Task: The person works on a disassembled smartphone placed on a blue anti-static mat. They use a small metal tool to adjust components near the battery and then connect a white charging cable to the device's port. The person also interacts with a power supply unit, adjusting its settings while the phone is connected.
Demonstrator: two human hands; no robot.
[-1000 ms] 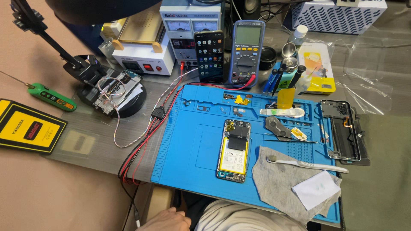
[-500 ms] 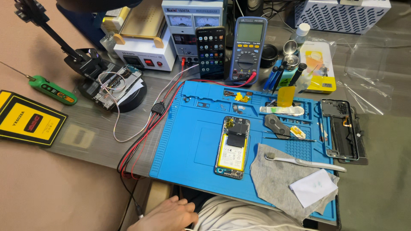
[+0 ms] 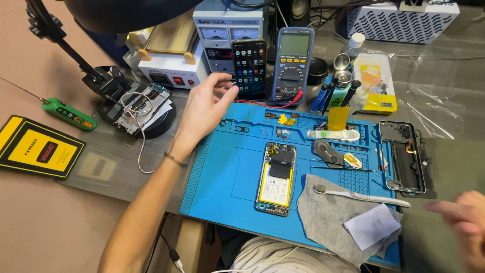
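Observation:
My left hand [image 3: 206, 106] reaches over the left edge of the blue work mat [image 3: 217, 177], fingers spread, holding nothing. Its fingertips are close to an upright black smartphone [image 3: 249, 68] with a lit screen, not touching it as far as I can see. My right hand [image 3: 462, 225] hovers at the lower right edge, blurred, fingers loosely extended and empty. An opened phone [image 3: 276, 178] with a yellow-edged battery lies face down in the middle of the mat. A phone back frame [image 3: 402, 155] rests at the mat's right edge.
A multimeter [image 3: 293, 63] stands beside the upright phone, a bench power supply [image 3: 225, 30] behind. A grey cloth [image 3: 328, 215] bears a toothbrush [image 3: 361, 196] and white paper [image 3: 372, 226]. Tweezers [image 3: 343, 168], a green-handled tool [image 3: 68, 114], a clamp stand [image 3: 134, 108] and a yellow-black box [image 3: 38, 149] lie around.
My left hand rose from below the table's front edge and stretched forward toward the upright phone. My right hand came into view at the lower right.

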